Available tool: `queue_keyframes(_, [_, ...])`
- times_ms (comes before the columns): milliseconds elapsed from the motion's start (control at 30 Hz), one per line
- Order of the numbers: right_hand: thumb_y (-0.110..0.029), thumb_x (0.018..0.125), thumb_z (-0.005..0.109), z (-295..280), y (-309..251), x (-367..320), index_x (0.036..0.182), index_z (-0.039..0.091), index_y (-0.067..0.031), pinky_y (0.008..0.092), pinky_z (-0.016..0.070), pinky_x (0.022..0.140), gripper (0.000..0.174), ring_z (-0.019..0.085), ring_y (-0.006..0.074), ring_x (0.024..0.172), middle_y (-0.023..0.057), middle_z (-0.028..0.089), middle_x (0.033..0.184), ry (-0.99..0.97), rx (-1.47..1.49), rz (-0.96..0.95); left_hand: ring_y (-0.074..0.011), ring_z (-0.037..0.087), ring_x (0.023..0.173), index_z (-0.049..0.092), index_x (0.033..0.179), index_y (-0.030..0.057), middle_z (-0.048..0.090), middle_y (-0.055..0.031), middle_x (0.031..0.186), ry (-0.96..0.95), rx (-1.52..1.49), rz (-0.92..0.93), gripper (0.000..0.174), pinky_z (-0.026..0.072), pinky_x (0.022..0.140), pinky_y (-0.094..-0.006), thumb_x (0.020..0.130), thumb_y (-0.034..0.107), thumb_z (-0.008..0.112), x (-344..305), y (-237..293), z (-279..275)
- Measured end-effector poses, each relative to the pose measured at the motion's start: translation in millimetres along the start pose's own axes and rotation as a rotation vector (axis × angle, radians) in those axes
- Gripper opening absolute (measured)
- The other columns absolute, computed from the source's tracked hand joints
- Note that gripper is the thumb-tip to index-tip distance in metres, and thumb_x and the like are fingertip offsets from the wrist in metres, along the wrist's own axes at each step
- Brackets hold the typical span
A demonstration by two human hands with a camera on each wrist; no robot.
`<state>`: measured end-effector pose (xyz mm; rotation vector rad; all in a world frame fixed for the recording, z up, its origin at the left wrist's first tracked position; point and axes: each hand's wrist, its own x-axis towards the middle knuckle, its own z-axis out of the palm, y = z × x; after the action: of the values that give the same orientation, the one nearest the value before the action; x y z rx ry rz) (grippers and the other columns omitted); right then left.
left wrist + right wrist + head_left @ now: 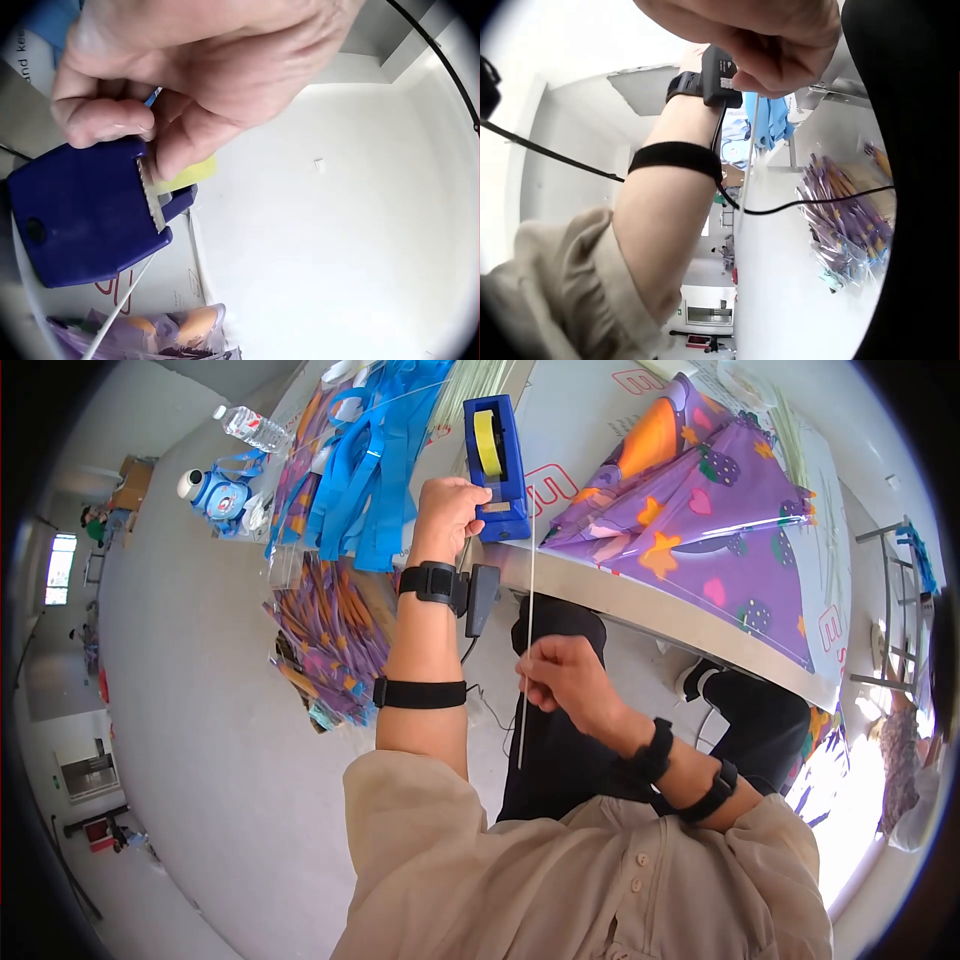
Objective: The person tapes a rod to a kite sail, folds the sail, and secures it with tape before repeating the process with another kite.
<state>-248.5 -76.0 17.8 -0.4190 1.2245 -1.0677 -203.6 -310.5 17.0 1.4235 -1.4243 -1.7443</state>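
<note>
Two hands busy: your left hand [447, 518] pinches yellow tape [487, 445] at one blue dispenser [514, 460] on the worktop [570, 420]; your right hand [570, 680] pinches one white rod [531, 580]. Purple sheeting [740, 545], blue straps [372, 480] flank it.

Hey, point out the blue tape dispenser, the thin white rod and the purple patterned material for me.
Blue tape dispenser [86, 214]: left wrist view, on its blue body.
Thin white rod [531, 588]: head view, on its shaft above the right hand [570, 682].
Purple patterned material [708, 542]: head view, mid-surface.
</note>
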Motion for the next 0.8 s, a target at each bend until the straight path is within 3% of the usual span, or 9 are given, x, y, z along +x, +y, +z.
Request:
queue_keyframes(167, [-0.006, 0.088, 0.055, -9, 25, -61, 0.083, 0.061, 0.0007, 0.0180, 0.0392, 0.044, 0.010, 0.052, 0.0053, 0.053, 0.0027, 0.059, 0.066, -0.003, -0.070, 0.019, -0.0187, 0.050, 0.058, 0.058, 0.073, 0.0008, 0.052, -0.0082, 0.070, 0.043, -0.037, -0.029, 0.008, 0.0434, 0.047, -0.0316, 0.070, 0.003, 0.065, -1, 4, 6])
queue_keyframes(233, [-0.005, 0.086, 0.056, -11, 35, -66, 0.080, 0.061, 0.0016, 0.0199, 0.0402, 0.044, 0.011, 0.053, 0.0064, 0.052, 0.0037, 0.059, 0.064, -0.008, -0.107, 0.016, -0.0194, 0.048, 0.057, 0.058, 0.074, 0.0013, 0.051, -0.0082, 0.069, 0.069, -0.139, -0.061, 0.009, 0.0456, 0.054, -0.0391, 0.069, 0.003, 0.065, -1, 2, 7])
queue_keyframes(367, [-0.004, 0.085, 0.056, -15, 47, -61, 0.078, 0.062, 0.0010, 0.0195, 0.0395, 0.045, 0.010, 0.051, 0.0059, 0.051, 0.0027, 0.058, 0.063, -0.066, -0.242, -0.101, -0.0169, 0.044, 0.057, 0.058, 0.077, -0.0005, 0.050, -0.0076, 0.069, 0.092, -0.160, -0.081, 0.008, 0.0467, 0.058, -0.0418, 0.071, 0.001, 0.063, -3, -7, 6])
queue_keyframes(467, [-0.003, 0.083, 0.057, -11, 51, -54, 0.075, 0.061, 0.0021, 0.0207, 0.0397, 0.046, 0.010, 0.050, 0.0066, 0.051, 0.0034, 0.057, 0.061, -0.056, -0.334, -0.117, -0.0151, 0.042, 0.060, 0.058, 0.079, -0.0023, 0.048, -0.0067, 0.070, 0.047, -0.510, -0.151, 0.007, 0.0478, 0.060, -0.0464, 0.073, -0.001, 0.061, -1, -13, -2])
queue_keyframes(533, [-0.003, 0.082, 0.057, -5, 52, -54, 0.073, 0.061, 0.0025, 0.0210, 0.0394, 0.046, 0.011, 0.050, 0.0070, 0.051, 0.0038, 0.057, 0.060, -0.027, -0.331, -0.133, -0.0147, 0.042, 0.062, 0.054, 0.076, 0.0033, 0.043, -0.0021, 0.064, 0.025, -0.445, -0.071, 0.007, 0.0486, 0.072, -0.0538, 0.079, 0.003, 0.061, -12, -2, 2])
queue_keyframes(567, [-0.002, 0.082, 0.057, -4, 53, -55, 0.072, 0.060, 0.0029, 0.0214, 0.0392, 0.046, 0.011, 0.050, 0.0075, 0.051, 0.0042, 0.056, 0.060, 0.002, -0.328, -0.143, -0.0178, 0.044, 0.074, 0.055, 0.081, 0.0023, 0.045, -0.0043, 0.076, 0.002, -0.460, -0.043, 0.008, 0.0457, 0.074, -0.0627, 0.078, 0.003, 0.062, -17, 2, 4])
queue_keyframes(667, [-0.002, 0.081, 0.057, -4, 58, -51, 0.072, 0.060, 0.0034, 0.0219, 0.0381, 0.045, 0.011, 0.049, 0.0080, 0.051, 0.0045, 0.056, 0.060, 0.003, -0.358, -0.196, -0.0212, 0.047, 0.079, 0.056, 0.087, 0.0013, 0.047, -0.0065, 0.085, 0.068, -0.460, 0.009, 0.013, 0.0438, 0.072, -0.0662, 0.077, 0.003, 0.064, -26, 2, 18])
queue_keyframes(700, [-0.002, 0.081, 0.057, -3, 57, -50, 0.072, 0.060, 0.0034, 0.0219, 0.0381, 0.045, 0.011, 0.049, 0.0080, 0.051, 0.0045, 0.056, 0.060, 0.005, -0.359, -0.205, -0.0406, 0.053, 0.088, 0.055, 0.097, -0.0060, 0.051, -0.0217, 0.099, 0.105, -0.485, 0.060, 0.022, 0.0404, 0.072, -0.0668, 0.076, 0.000, 0.058, -27, 2, 21])
queue_keyframes(800, [-0.001, 0.081, 0.057, 1, 51, -39, 0.072, 0.059, 0.0037, 0.0220, 0.0374, 0.045, 0.011, 0.049, 0.0086, 0.051, 0.0047, 0.056, 0.060, 0.037, -0.290, -0.183, -0.0405, 0.053, 0.089, 0.053, 0.099, -0.0061, 0.050, -0.0238, 0.103, 0.108, -0.439, 0.074, 0.025, 0.0407, 0.070, -0.0652, 0.076, -0.001, 0.058, -18, 14, 24])
